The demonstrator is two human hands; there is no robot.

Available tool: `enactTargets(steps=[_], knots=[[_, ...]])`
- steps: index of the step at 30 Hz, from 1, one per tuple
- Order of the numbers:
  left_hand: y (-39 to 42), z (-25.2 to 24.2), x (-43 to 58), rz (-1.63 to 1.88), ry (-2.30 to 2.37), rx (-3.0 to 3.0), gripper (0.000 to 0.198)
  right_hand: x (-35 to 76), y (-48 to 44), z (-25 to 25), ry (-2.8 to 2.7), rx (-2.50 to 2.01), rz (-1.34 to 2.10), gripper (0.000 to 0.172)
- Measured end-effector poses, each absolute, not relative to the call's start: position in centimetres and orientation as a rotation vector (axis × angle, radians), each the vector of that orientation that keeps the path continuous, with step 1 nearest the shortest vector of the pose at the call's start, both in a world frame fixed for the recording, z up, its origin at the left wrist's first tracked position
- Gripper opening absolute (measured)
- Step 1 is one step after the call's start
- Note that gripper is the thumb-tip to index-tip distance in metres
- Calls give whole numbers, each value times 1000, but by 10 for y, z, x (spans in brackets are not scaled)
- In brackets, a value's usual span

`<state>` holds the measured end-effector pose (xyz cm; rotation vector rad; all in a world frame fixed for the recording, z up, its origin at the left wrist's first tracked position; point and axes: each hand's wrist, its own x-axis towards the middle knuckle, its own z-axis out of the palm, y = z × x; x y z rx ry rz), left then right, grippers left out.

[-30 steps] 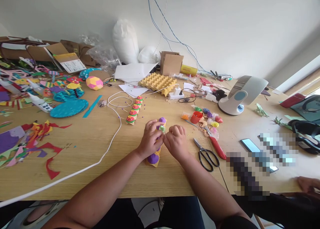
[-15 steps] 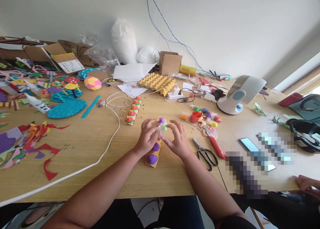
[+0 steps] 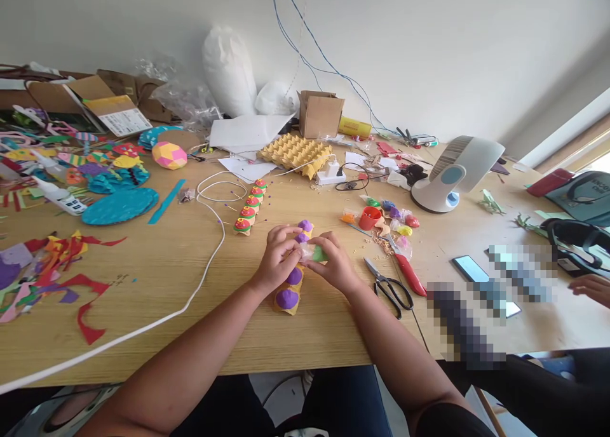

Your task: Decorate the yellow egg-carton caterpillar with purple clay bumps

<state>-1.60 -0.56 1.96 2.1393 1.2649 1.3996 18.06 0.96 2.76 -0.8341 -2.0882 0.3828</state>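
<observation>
Between both hands is a small clear plastic bag with light green clay (image 3: 318, 253) in it. My left hand (image 3: 279, 259) pinches the clear end of the bag, while my right hand (image 3: 333, 264) grips the green end. Under and behind them, a strip of yellow egg carton (image 3: 287, 297) lies on the table, its bumps topped with purple clay; the hands hide its middle. To the left lies a finished-looking strip with red and green bumps (image 3: 250, 209), with pins sticking out of its sides.
Black-handled scissors (image 3: 391, 288) and a red-handled knife (image 3: 410, 275) lie right of my hand. Beyond them are a red cup (image 3: 370, 218) and bagged clay. A white cable (image 3: 210, 265) crosses the left side. A fan (image 3: 452, 176) stands at right; another person's hand (image 3: 591, 289) rests at the far right.
My right hand has closed in on the bag and now grips its green end, stretching it sideways. The other person's hand has moved up onto the table. The view has shifted slightly.
</observation>
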Motion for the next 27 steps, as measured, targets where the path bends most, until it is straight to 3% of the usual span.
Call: enactTargets(steps=[3,8,11,15,20,27], knots=[[-5,21,-16,1486,1355,2107,10,181,9,27,-2088,-875,373,42],[-4,23,-18,1563,1398,2174,6,183,7,31,-2118,-910,393,74],[0,19,-19,1484,1353,2287,7,183,5,33,-2141,-902,408,84],[5,10,-21,1409,1307,2342,18,183,4,33,-2141,-826,435,81],[6,8,-25,1402,1314,2256,17,183,5,30,-2077,-720,540,77],[4,14,-26,1455,1273,2110,28,183,12,21,-1786,-745,1071,57]])
